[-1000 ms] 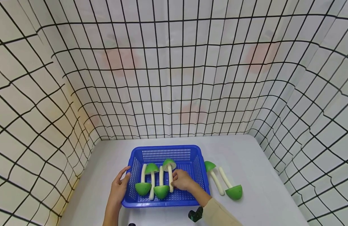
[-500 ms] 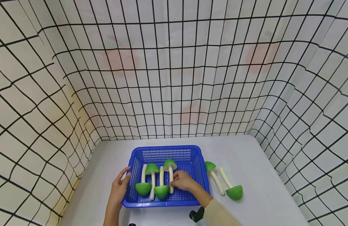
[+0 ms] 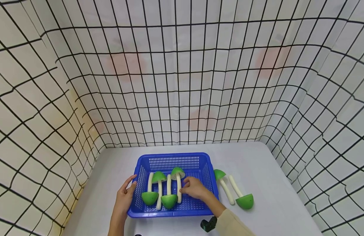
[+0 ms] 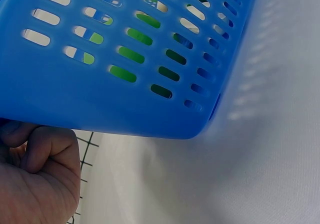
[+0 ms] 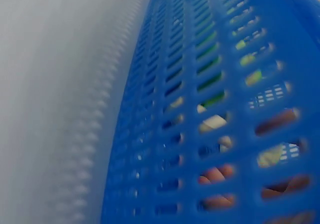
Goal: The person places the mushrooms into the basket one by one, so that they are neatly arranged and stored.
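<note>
A blue plastic basket [image 3: 173, 213] with slotted walls stands on the white table. Several toy mushrooms lie side by side inside, with green caps and white stems pointing in alternating directions. At the basket's left rim my left hand [image 3: 124, 196] grips the edge; the left wrist view shows its curled fingers [image 4: 52, 146] against the rim. My right hand [image 3: 195, 188] reaches inside, thumb and fingers parted beside the stem of the rightmost mushroom [image 3: 178, 183]. The thumb tip is at the stem; whether it touches is unclear. Through the slots, the right wrist view partly shows fingers [image 5: 217, 174].
Two more mushrooms lie right of the basket: one cap up [image 3: 219, 174], one cap down [image 3: 245, 201]. White walls with black netting [image 3: 191, 98] enclose the table [image 3: 273, 183] at the back and sides. A dark device [image 3: 209, 224] sits by the right sleeve.
My right hand has shifted slightly right, and its fingers have loosened from the rightmost mushroom's stem. That mushroom stays in place. My left hand keeps its position at the rim.
</note>
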`<action>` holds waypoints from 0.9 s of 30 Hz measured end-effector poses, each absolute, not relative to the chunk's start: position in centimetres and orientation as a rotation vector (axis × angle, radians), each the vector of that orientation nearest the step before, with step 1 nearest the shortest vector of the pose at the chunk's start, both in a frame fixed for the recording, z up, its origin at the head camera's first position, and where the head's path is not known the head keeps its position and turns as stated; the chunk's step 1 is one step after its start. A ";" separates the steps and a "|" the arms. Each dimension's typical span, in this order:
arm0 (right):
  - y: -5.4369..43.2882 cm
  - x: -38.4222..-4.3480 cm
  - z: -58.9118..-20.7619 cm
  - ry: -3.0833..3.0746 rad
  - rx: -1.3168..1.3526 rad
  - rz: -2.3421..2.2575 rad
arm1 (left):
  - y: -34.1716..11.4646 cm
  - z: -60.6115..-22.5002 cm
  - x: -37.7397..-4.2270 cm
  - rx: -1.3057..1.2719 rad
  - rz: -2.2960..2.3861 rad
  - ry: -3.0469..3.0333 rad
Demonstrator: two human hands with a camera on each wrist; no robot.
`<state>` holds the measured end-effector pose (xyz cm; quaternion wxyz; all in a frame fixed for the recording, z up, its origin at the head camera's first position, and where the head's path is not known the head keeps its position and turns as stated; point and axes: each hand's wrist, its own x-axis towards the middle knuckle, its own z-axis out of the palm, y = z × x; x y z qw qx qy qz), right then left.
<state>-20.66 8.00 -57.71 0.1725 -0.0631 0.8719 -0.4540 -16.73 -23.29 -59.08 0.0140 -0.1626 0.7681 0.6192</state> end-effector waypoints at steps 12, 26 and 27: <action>9.8 -20.4 -56.9 2.565 -0.182 -1.302 | -23.3 -59.0 -16.6 -0.490 1.903 2.401; 12.1 -20.0 -55.0 2.595 -0.339 -1.491 | -23.2 -58.6 -16.6 -0.488 1.903 2.400; 12.5 -20.0 -54.8 2.603 -0.335 -1.502 | -23.2 -58.7 -16.6 -0.487 1.907 2.398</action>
